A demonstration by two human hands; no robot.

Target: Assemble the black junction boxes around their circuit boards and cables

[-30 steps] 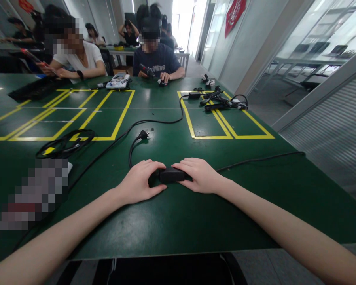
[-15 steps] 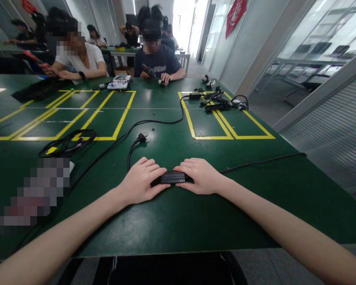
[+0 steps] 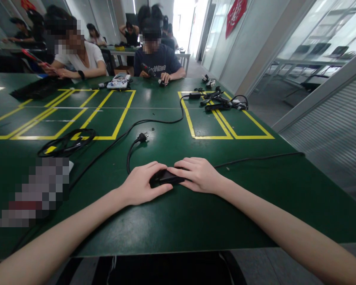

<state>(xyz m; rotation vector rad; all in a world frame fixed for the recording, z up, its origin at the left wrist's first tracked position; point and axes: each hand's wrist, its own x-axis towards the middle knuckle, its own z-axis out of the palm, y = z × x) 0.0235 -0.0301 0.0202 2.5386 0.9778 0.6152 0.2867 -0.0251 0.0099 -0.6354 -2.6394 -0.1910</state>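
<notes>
A black power adapter (image 3: 170,177) lies low at the tabletop between my two hands. My left hand (image 3: 142,182) is closed around its left end, thumb along the near side. From above, the fingers of my right hand (image 3: 195,174) grip the right end and cover part of its top. Beyond my left hand, a short black cord curves up to a plug (image 3: 142,137) with its prongs pointing right. A thin black cable (image 3: 258,159) runs out from behind my right hand toward the table's right edge.
Left on the green table (image 3: 178,229) are a coiled black cable (image 3: 67,144) and a blurred-out object (image 3: 38,194). A long cable leads to another adapter (image 3: 195,96) beside tangled black devices (image 3: 216,103). Two people sit across the table, one holding a dark tool (image 3: 148,70).
The adapter has tilted, its ridged side turning out of sight. My right fingers have slid leftward over its top, and my left hand has shifted slightly around its end.
</notes>
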